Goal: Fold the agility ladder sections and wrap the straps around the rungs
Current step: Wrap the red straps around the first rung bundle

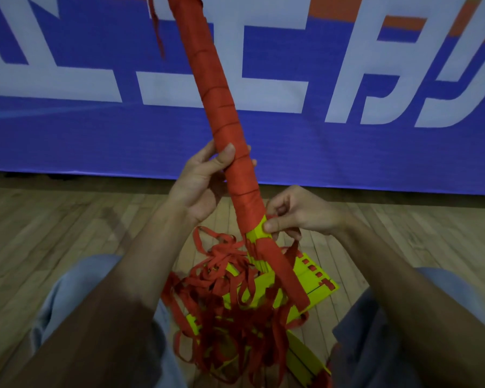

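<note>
Head view: left hand (200,182) raised, palm toward the camera, fingers curled round the bundle (224,113) from behind, thumb laid along its front; clamped on the red-wrapped part. Right hand (297,212) lower and to the right, wrist bent inward, thumb and forefinger pinched together on a strap (272,218) right at the edge of a short bare stretch of yellow rungs (256,232). Forearms reaching in from both bottom corners, knees in blue trousers (76,301) to either side. Bundle tilted, upper end leaning left and running out of the top of the frame, lower end down between the knees; red wrapping in close turns above the right hand, more wrapping below the yellow gap. Loose straps (224,301) in a tangled heap under the hands, lying over further yellow rungs on the wooden floor (53,228). Blue banner (95,135) with large white shapes across the background, standing at the floor's far edge. No containers in view.
</note>
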A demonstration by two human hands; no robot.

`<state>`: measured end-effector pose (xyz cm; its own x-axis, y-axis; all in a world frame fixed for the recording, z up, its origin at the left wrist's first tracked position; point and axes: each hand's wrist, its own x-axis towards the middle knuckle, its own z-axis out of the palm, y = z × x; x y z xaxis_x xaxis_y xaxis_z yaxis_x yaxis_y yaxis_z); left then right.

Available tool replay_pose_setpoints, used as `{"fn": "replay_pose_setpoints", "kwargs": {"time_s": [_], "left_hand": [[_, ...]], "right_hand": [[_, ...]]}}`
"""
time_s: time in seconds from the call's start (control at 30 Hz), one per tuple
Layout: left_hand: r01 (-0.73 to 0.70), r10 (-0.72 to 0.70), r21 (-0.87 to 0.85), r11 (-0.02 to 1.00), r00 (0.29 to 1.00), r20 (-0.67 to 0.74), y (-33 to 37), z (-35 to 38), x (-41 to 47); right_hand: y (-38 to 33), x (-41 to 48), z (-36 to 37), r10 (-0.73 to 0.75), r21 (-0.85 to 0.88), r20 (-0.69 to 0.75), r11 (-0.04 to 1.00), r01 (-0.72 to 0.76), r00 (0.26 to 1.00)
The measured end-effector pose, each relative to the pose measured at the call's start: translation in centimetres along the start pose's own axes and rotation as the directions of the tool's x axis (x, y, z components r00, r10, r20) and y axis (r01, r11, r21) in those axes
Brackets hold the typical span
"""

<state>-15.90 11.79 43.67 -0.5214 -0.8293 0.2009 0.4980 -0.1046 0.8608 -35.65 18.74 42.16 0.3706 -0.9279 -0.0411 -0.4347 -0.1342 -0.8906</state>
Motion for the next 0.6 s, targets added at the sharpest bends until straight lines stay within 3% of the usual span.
{"fn": "replay_pose_setpoints", "kwargs": {"time_s": [0.23, 0.4, 0.5, 0.6], "left_hand": [[-0.044, 0.081, 0.164, 0.986, 0.971, -0.224, -0.7, -0.4, 0.8], [-0.055, 0.112, 0.172, 0.983, 0.933, -0.341, -1.7, -0.5, 1.2], [-0.039, 0.13, 0.217, 0.975, 0.896, -0.425, -2.6, -0.3, 1.3], [-0.005, 0.139, 0.271, 0.963, 0.869, -0.476, -3.2, -0.1, 1.4]], "right_hand": [[-0.6, 0.4, 0.5, 0.067, -0.187, -0.229, 0.976, -0.111, 0.971], [-1.5, 0.4, 1.7, 0.038, -0.348, -0.207, 0.931, -0.11, 0.978], [-1.4, 0.9, 3.8, 0.057, -0.566, -0.225, 0.805, -0.178, 0.973], [-1.1, 1.5, 5.0, 0.056, -0.587, -0.253, 0.785, -0.199, 0.966]]}}
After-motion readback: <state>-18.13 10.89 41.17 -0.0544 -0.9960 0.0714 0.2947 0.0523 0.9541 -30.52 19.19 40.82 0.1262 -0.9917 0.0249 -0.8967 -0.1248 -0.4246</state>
